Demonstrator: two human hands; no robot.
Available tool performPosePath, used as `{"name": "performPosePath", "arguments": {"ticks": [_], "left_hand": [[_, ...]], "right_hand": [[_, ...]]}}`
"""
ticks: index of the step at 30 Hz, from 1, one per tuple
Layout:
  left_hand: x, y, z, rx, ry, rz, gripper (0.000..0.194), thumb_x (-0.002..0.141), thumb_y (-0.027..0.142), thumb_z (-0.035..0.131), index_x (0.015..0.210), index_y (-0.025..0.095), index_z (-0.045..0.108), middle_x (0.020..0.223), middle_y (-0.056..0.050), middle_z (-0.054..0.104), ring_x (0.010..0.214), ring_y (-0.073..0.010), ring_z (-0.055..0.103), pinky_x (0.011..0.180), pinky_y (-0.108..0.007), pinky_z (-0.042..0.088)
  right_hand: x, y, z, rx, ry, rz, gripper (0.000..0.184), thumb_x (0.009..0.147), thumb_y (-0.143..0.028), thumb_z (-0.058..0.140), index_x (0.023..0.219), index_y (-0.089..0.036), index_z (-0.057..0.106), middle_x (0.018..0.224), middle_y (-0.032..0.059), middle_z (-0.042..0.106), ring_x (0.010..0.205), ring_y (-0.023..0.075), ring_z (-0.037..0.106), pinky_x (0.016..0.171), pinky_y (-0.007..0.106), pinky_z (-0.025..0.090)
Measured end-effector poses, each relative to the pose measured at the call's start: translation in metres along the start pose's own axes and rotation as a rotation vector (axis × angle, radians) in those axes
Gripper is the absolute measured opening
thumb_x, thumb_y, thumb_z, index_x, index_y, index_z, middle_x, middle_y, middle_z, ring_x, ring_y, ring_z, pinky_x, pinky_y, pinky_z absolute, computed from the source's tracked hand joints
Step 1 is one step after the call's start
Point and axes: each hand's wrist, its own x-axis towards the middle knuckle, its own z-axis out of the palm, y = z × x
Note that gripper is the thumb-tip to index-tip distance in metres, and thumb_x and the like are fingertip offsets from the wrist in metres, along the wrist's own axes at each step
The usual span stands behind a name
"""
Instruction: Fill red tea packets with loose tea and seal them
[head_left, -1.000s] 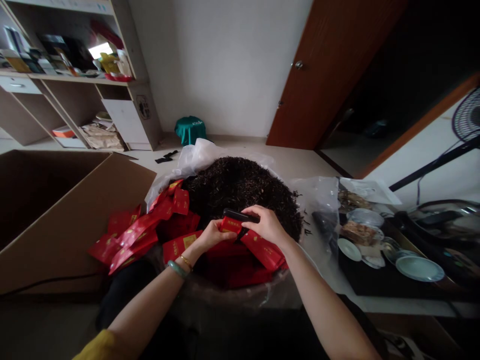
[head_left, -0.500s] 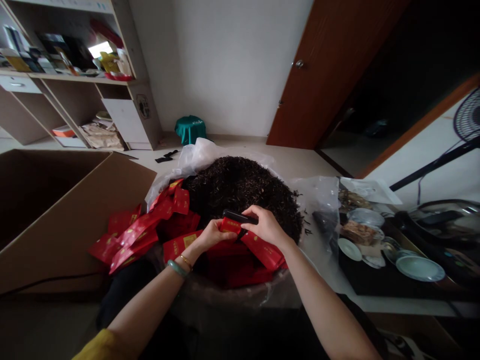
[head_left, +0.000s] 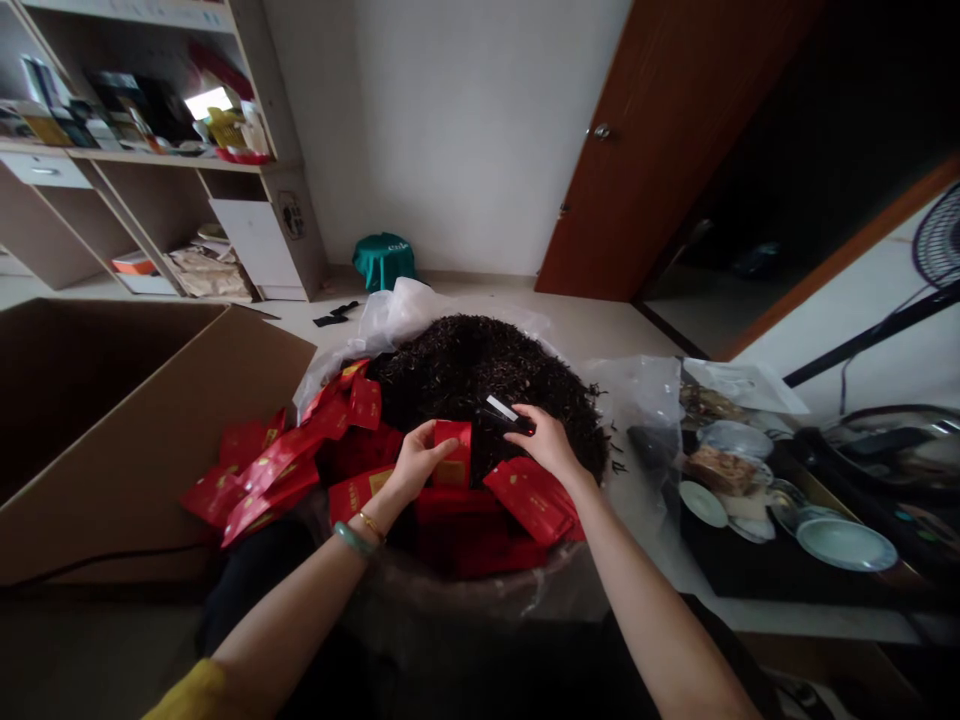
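Note:
My left hand (head_left: 421, 458) pinches a small red packet (head_left: 453, 462) by its upper left edge, thumb across its front. My right hand (head_left: 546, 440) grips a small black handheld bag sealer (head_left: 501, 413), which has a white strip along its top. The sealer is apart from the packet, to its right and slightly higher. Both hands are over a large heap of dark dried tea leaves (head_left: 480, 350) in a clear plastic bag (head_left: 405, 300). More red packets (head_left: 532, 500) lie on the near side of the heap, below my hands.
An open cardboard box (head_left: 172, 420) stands at the left, with further red packets (head_left: 277, 465) between it and the heap. On the right, a dark tray (head_left: 720, 560) bears dishes (head_left: 844, 540) and bagged goods. A shelf unit (head_left: 255, 230), teal-covered bin (head_left: 384, 260) and door (head_left: 577, 150) are behind.
The sealer was across the packet's top edge; my right hand has drawn it off to the right and tilted it. The packet now hangs upright, its front showing, in my left hand.

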Motion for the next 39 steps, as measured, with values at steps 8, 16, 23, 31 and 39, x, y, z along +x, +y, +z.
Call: {"name": "performPosePath", "arguments": {"ticks": [8, 16, 23, 31, 39], "left_hand": [[-0.001, 0.003, -0.001, 0.127, 0.059, 0.051, 0.039, 0.059, 0.051, 0.075, 0.068, 0.013, 0.068, 0.063, -0.002, 0.067, 0.057, -0.0139, 0.057, 0.056, -0.024, 0.045], [-0.008, 0.008, 0.002, 0.187, -0.028, 0.081, 0.045, 0.062, 0.056, 0.07, 0.053, 0.013, 0.06, 0.046, 0.004, 0.052, 0.046, -0.0077, 0.041, 0.046, -0.02, 0.032], [-0.003, 0.012, -0.006, 0.052, -0.17, -0.049, 0.045, 0.069, 0.055, 0.066, 0.071, 0.01, 0.07, 0.064, -0.005, 0.068, 0.061, -0.0179, 0.061, 0.063, -0.028, 0.046], [-0.002, 0.009, -0.002, 0.276, -0.155, 0.108, 0.038, 0.067, 0.05, 0.068, 0.081, 0.015, 0.075, 0.085, -0.008, 0.074, 0.087, -0.0262, 0.065, 0.08, -0.033, 0.05], [0.006, 0.0, -0.01, 0.298, -0.127, 0.11, 0.049, 0.062, 0.032, 0.075, 0.107, 0.014, 0.065, 0.081, -0.005, 0.073, 0.075, -0.019, 0.066, 0.072, -0.029, 0.051]], "right_hand": [[-0.008, -0.031, 0.016, 0.122, 0.0, -0.046, 0.035, 0.082, -0.036, 0.058, 0.112, -0.018, 0.061, 0.096, 0.0087, 0.068, 0.083, 0.019, 0.064, 0.075, 0.033, 0.051], [-0.027, -0.082, 0.022, 0.247, -0.044, -0.1, 0.024, 0.078, -0.04, 0.062, 0.065, -0.021, 0.065, 0.068, 0.0013, 0.065, 0.063, 0.0158, 0.059, 0.064, 0.029, 0.049], [-0.023, -0.077, 0.016, 0.267, -0.09, -0.089, 0.022, 0.082, -0.037, 0.055, 0.073, -0.021, 0.067, 0.072, 0.0019, 0.068, 0.069, 0.0178, 0.062, 0.066, 0.03, 0.05], [-0.026, -0.071, 0.025, 0.398, -0.194, 0.03, 0.019, 0.075, -0.038, 0.062, 0.079, -0.021, 0.068, 0.076, 0.0019, 0.07, 0.066, 0.0171, 0.064, 0.057, 0.027, 0.051], [-0.027, -0.058, 0.039, 0.226, -0.174, 0.017, 0.023, 0.071, -0.032, 0.068, 0.09, -0.019, 0.066, 0.076, 0.0004, 0.066, 0.062, 0.0131, 0.059, 0.061, 0.027, 0.05]]}}
